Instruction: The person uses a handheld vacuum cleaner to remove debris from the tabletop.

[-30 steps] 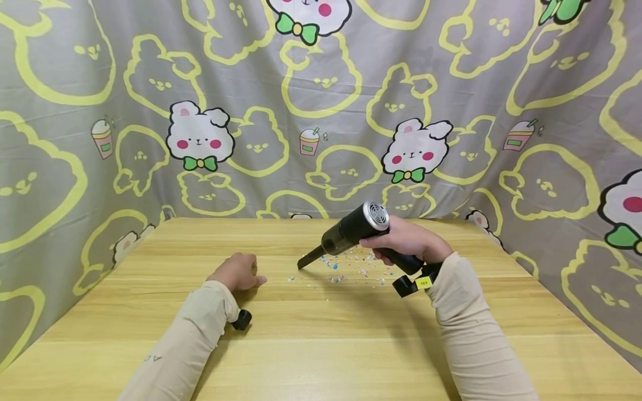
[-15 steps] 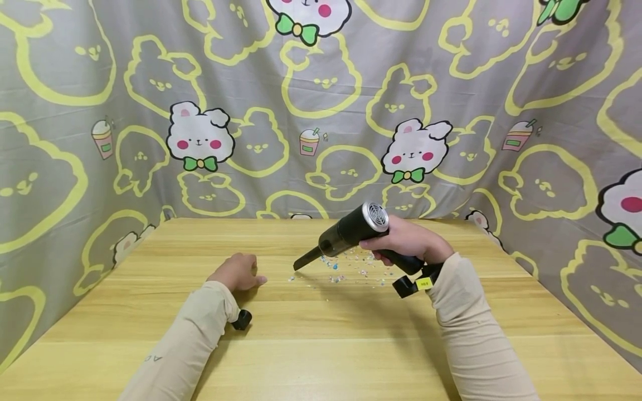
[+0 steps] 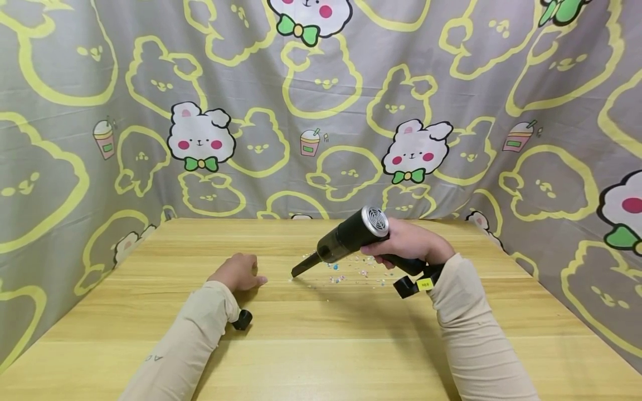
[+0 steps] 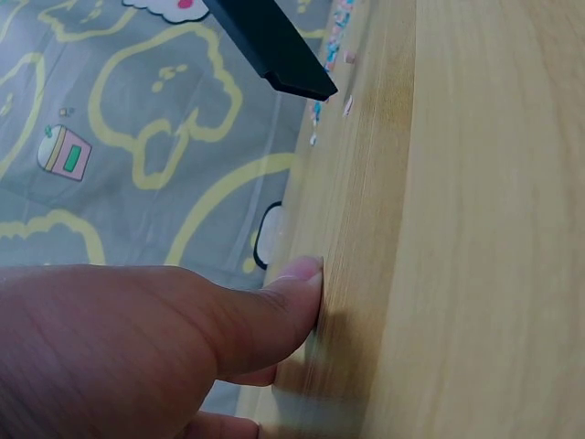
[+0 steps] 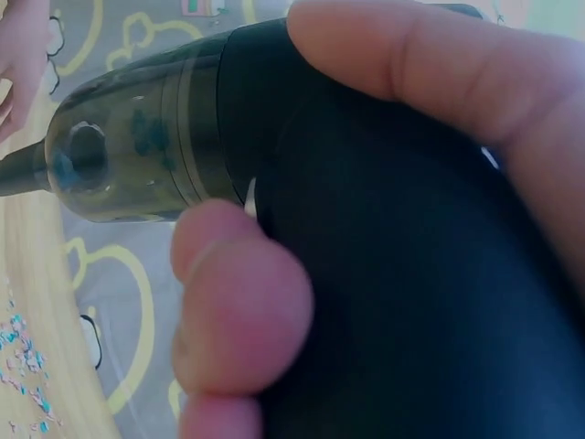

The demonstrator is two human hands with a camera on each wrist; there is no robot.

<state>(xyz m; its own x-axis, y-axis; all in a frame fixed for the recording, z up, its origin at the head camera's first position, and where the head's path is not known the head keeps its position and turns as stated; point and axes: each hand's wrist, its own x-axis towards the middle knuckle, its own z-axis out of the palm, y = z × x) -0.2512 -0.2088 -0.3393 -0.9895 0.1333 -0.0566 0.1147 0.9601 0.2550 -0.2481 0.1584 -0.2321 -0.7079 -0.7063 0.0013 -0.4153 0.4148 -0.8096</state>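
Observation:
My right hand (image 3: 411,242) grips the handle of a black handheld vacuum cleaner (image 3: 346,238), which slants down to the left. Its narrow nozzle (image 3: 306,265) ends at or just over the table beside a small pale scrap; contact cannot be made out. Through the clear dust cup (image 5: 128,151), bluish bits show in the right wrist view. Small coloured scraps (image 3: 336,278) lie scattered under and right of the nozzle. Left of the nozzle tip, my left hand (image 3: 239,273) rests on the table holding nothing, fingers loosely bent, with the thumb (image 4: 292,297) against the wood.
The wooden table (image 3: 321,356) runs back to a grey patterned curtain (image 3: 261,72), which hangs behind it and along both sides. A black wrist camera (image 3: 242,319) sits at my left cuff, another camera (image 3: 405,287) at my right.
The vacuum cleaner has shifted slightly left and its rear end has dipped a little. Its nozzle tip now reaches the leftmost scraps. My left hand has stayed in place.

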